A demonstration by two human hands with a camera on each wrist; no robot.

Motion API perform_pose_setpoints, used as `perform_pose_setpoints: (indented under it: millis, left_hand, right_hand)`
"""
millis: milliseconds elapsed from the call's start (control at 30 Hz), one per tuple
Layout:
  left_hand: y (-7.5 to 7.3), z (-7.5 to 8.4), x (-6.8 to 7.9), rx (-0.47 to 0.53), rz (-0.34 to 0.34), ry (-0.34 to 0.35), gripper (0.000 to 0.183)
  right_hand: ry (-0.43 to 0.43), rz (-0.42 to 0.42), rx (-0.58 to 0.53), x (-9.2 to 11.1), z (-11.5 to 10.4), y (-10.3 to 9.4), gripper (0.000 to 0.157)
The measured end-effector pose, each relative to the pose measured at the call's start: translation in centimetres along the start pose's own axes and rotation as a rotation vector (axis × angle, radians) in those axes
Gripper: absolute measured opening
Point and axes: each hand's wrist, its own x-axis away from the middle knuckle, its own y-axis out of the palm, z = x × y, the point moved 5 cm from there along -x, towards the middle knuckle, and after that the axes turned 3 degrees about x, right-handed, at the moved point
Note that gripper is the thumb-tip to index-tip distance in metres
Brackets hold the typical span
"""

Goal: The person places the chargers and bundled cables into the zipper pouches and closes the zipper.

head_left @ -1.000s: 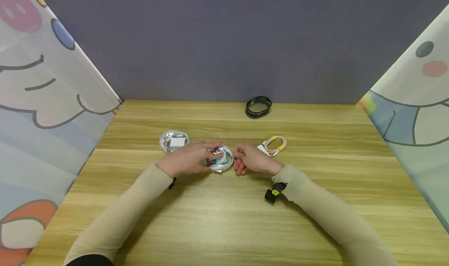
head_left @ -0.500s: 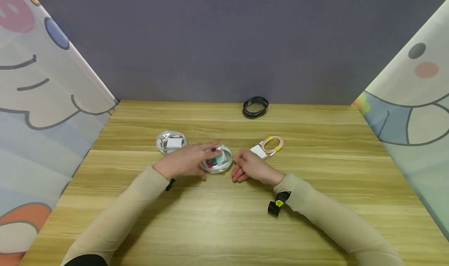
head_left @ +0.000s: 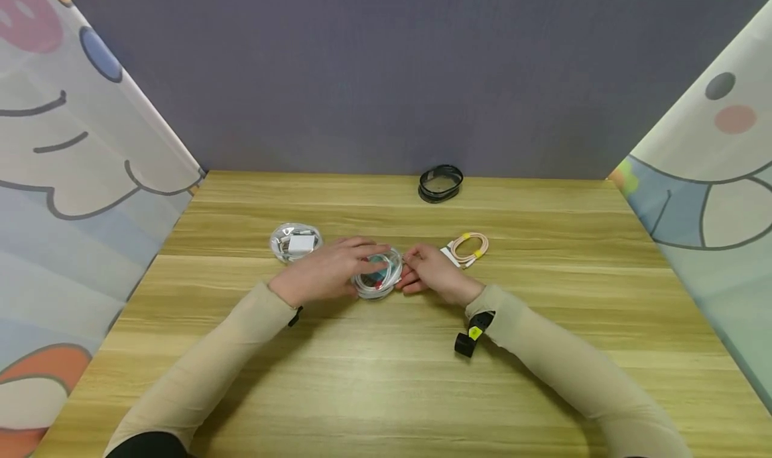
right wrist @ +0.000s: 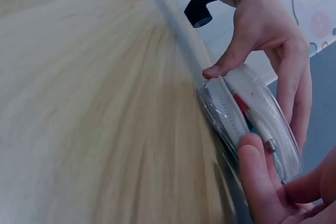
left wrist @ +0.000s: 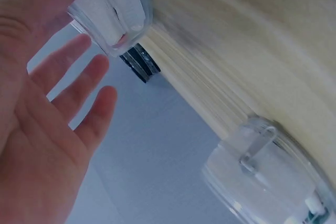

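Observation:
In the head view a round clear zip pouch (head_left: pixel 378 285) sits mid-table between my hands, with a white cable and teal and red parts inside. My left hand (head_left: pixel 319 270) grips it from the left, thumb on one edge and fingers on the other, as the right wrist view shows. A white zipper (right wrist: pixel 234 103) runs along the pouch's side. My right hand (head_left: pixel 435 271) is at its right edge, thumb and forefinger pinching the zip's end; the pull itself is mostly hidden by the fingers. In the left wrist view the pouch (left wrist: pixel 123 11) shows behind my left thumb.
Left of my hands lies another clear pouch (head_left: pixel 288 231) with a white charger. A pinkish coiled cable (head_left: pixel 470 247) with yellow ties and a white charger (head_left: pixel 449 254) lies to the right. A black-rimmed round case (head_left: pixel 440 193) stands by the back wall.
My right fingers have shifted up and inward against the pouch's right edge. The pouch has turned and tilted slightly under my left hand, which stays on its left side.

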Motion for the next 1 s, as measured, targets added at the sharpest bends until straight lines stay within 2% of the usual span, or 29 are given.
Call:
perform_pose_setpoints:
  millis: [133,333,533,733,1000]
  left_hand:
    - [0.1,-0.2,-0.1,0.015,-0.012,0.008,0.075]
    - [0.2,-0.4,-0.2,-0.005,-0.002,0.034,0.075]
    - [0.4,-0.2,-0.3,0.006,-0.011,0.07,0.073]
    - [0.8,0.2,-0.4,0.066,-0.091,0.008,0.07]
    - [0.7,0.0,-0.4,0.109,-0.112,-0.053,0.068]
  right_hand:
    - [-0.007,0.012,0.016,-0.2,-0.1,-0.2,0.018]
    - [0.014,-0.001,-0.08,-0.4,-0.1,-0.4,0.018]
    - [0.019,-0.004,-0.089,-0.3,-0.1,-0.4,0.019]
    - [0.011,-0.043,-0.021,0.1,0.4,-0.6,0.016]
    - [-0.005,-0.127,0.095,1.7,0.8,0.1,0.019]
